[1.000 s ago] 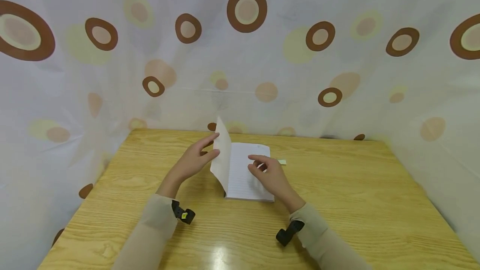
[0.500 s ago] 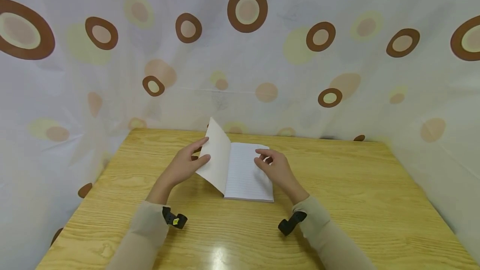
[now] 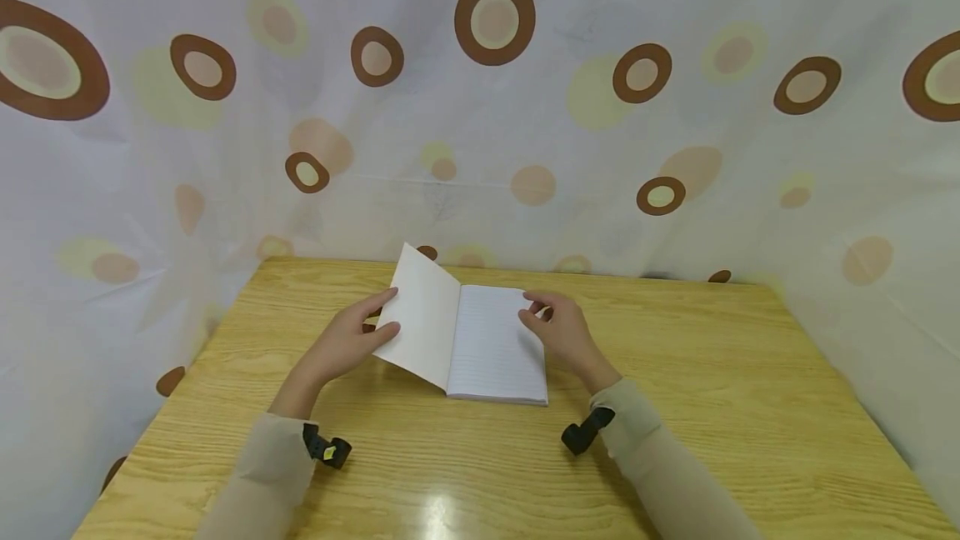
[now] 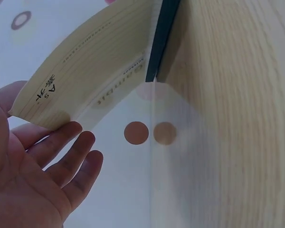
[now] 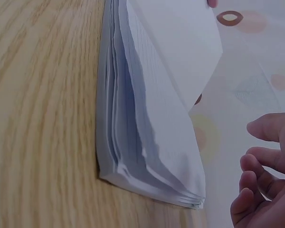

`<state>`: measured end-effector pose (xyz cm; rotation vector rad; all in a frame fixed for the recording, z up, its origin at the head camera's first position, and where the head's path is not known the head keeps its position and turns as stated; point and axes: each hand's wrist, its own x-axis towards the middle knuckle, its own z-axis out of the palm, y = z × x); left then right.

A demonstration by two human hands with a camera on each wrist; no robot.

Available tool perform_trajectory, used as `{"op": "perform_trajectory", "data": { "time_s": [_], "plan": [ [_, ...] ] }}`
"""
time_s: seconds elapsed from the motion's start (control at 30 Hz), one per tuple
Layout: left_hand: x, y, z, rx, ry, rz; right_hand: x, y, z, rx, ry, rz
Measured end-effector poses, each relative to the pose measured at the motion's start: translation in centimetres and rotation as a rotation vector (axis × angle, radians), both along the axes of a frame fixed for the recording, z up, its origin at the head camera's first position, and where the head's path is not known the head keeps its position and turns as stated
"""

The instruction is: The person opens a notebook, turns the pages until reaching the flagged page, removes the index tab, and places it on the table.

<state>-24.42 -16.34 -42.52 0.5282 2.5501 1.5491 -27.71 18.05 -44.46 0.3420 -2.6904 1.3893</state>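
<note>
A lined notebook [image 3: 497, 348] lies on the table with its front cover [image 3: 423, 315] lifted and leaning to the left. My left hand [image 3: 345, 340] holds that cover by its outer edge, thumb on the white inner side and fingers behind. In the left wrist view the cover's tan outer face [image 4: 92, 61] shows print, and a dark spine [image 4: 162, 40] runs beside it. Over the right edge of the pages hovers my right hand [image 3: 562, 327], fingers loosely bent and holding nothing. The right wrist view shows it apart from the slightly fanned pages [image 5: 166, 133].
The wooden table [image 3: 712, 407] extends around the notebook on every side. Behind it hangs a pale curtain [image 3: 570, 140] patterned with brown and yellow circles. Each wrist wears a small black camera, one on the left [image 3: 327, 450] and one on the right [image 3: 585, 432].
My left hand has drawn the cover leftward and lower, from nearly upright to a wider slant. My right hand has shifted right and slightly up, toward the page's outer edge.
</note>
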Motion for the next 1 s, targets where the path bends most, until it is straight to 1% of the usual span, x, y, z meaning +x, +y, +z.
{"op": "perform_trajectory", "data": {
  "time_s": [0.03,0.1,0.23,0.3,0.4,0.53,0.77,1.0],
  "plan": [
    [0.0,-0.2,0.0,-0.009,-0.004,0.001,-0.1,0.1,0.0,0.003,-0.008,-0.007],
    [0.1,-0.5,-0.1,-0.038,0.011,-0.009,-0.3,0.2,-0.1,0.017,-0.026,-0.021],
    [0.1,-1.2,-0.2,-0.104,0.048,-0.044,-0.7,0.3,-0.2,0.049,-0.063,-0.052],
    [0.0,-1.6,-0.2,-0.132,0.056,-0.062,-0.9,0.4,-0.4,0.069,-0.072,-0.059],
    [-0.1,-2.1,-0.3,-0.163,0.047,-0.08,-1.1,0.7,-0.6,0.083,-0.079,-0.056],
    [-0.2,-2.5,-0.3,-0.201,0.037,-0.085,-1.4,1.0,-0.9,0.083,-0.096,-0.05],
    [-0.3,-3.3,-0.5,-0.273,0.07,-0.119,-1.8,1.4,-1.5,0.112,-0.112,-0.054],
    [-0.6,-3.6,-0.7,-0.376,0.084,-0.127,-2.2,1.7,-2.1,0.153,-0.113,-0.052]
  ]
}}
